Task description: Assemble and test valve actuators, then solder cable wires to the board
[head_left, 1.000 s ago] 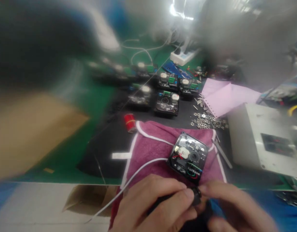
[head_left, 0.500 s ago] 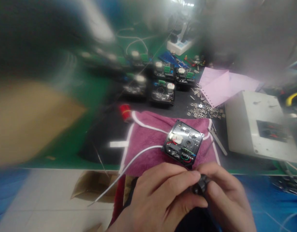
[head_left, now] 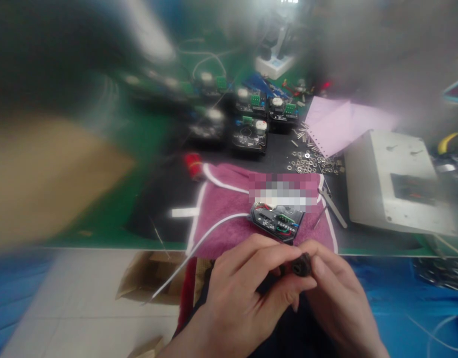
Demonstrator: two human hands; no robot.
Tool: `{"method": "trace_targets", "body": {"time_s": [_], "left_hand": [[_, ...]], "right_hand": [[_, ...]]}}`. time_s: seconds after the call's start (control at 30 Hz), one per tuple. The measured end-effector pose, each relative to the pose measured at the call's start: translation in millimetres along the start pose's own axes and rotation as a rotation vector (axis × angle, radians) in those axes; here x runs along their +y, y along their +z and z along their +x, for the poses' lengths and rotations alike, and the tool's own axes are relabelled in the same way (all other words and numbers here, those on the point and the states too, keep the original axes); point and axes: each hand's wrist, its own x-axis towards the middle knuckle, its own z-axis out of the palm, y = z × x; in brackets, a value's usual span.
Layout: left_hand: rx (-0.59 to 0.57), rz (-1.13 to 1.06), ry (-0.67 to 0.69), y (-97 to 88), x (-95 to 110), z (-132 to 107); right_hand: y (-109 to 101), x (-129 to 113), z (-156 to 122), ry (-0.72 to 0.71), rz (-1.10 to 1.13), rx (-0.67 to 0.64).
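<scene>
Between my two hands is a small black round part with an opening in its end; its exact kind cannot be made out. My left hand pinches it with fingers above and thumb below. From the other side, the fingers of my right hand close on it. Just beyond my hands, a black square housing with a circuit board lies on a purple cloth; a blurred patch of pixels covers its far part. A white cable runs from its left side over the table edge.
Several similar board units stand farther back. Nuts and washers lie near pink papers. A wrench lies beside a grey metal box. A red roll sits left of the cloth; a cardboard box is on the floor.
The black part has turned so that its open end shows more clearly. Both hands have shifted slightly upward in view, and the bench appears a little higher too.
</scene>
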Motion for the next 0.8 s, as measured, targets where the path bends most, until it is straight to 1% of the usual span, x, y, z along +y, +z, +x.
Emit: {"method": "trace_targets", "body": {"time_s": [0.17, 0.27, 0.33, 0.4, 0.43, 0.47, 0.5, 0.57, 0.6, 0.67, 0.73, 0.8], "left_hand": [[-0.010, -0.015, 0.018, 1.1, 1, -3], [-0.035, 0.021, 0.027, -1.5, -1, -6], [0.014, 0.137, 0.047, -4.4, -4, -5], [0.091, 0.294, 0.078, -5.7, -9, 0], [0.110, 0.366, 0.085, -5.0, -12, 4], [0.108, 0.424, 0.081, -3.0, -16, 8], [0.082, 0.467, 0.067, 0.1, -20, 12], [0.020, 0.506, 0.032, 8.3, -28, 20], [0.003, 0.501, 0.022, 12.3, -32, 23], [0.025, 0.439, -0.026, 17.1, -41, 27], [0.112, 0.285, -0.162, 15.6, -51, 31], [0.234, 0.010, -0.329, 8.1, -59, 38]], "right_hand": [[0, 3, -2, -0.029, 0.023, 0.019], [-3, -3, -5, -0.089, -0.064, 0.082], [-8, -10, -6, -0.198, -0.172, 0.178], [-15, -17, -3, -0.321, -0.334, 0.314], [-18, -21, 0, -0.373, -0.431, 0.398], [-21, -24, 4, -0.417, -0.530, 0.482], [-25, -26, 9, -0.453, -0.624, 0.558], [-30, -30, 20, -0.519, -0.766, 0.658], [-32, -31, 26, -0.550, -0.809, 0.673], [-35, -33, 36, -0.597, -0.872, 0.667], [-37, -36, 42, -0.615, -0.920, 0.649], [-38, -39, 45, -0.623, -0.971, 0.621]]}}
